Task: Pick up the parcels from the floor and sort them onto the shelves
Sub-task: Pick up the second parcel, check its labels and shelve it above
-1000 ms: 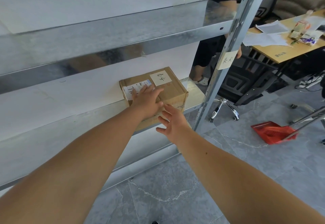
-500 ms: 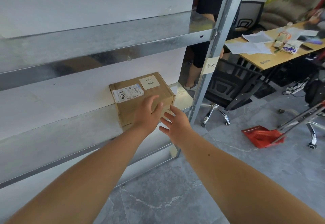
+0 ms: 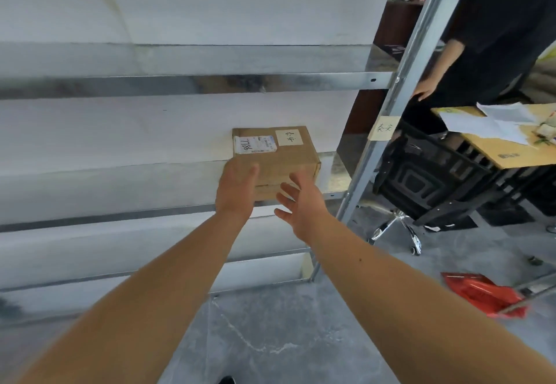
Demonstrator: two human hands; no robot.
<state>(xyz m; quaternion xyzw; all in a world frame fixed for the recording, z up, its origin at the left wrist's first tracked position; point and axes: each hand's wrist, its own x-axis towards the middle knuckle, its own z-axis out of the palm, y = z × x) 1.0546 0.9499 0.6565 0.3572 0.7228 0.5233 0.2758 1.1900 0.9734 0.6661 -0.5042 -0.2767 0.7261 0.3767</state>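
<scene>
A brown cardboard parcel point(image 3: 278, 157) with a white shipping label and a square handwritten sticker lies flat on the middle metal shelf point(image 3: 120, 191), near its right end and against the white wall. My left hand point(image 3: 236, 188) reaches to the parcel's near left corner, fingers loosely apart, touching or just off the box; I cannot tell which. My right hand point(image 3: 301, 204) hovers in front of the parcel's near face, fingers spread, holding nothing.
A shelf upright point(image 3: 400, 106) with a paper tag point(image 3: 383, 127) stands right of the parcel. Beyond it are a black office chair point(image 3: 427, 179), a wooden desk point(image 3: 511, 145) with papers and a person in black point(image 3: 493, 46). A red dustpan point(image 3: 484, 296) lies on the grey floor.
My left hand has slid off the parcel's top back to its near left corner. Both hands have drawn slightly back, and the view has swung so the parcel sits further right.
</scene>
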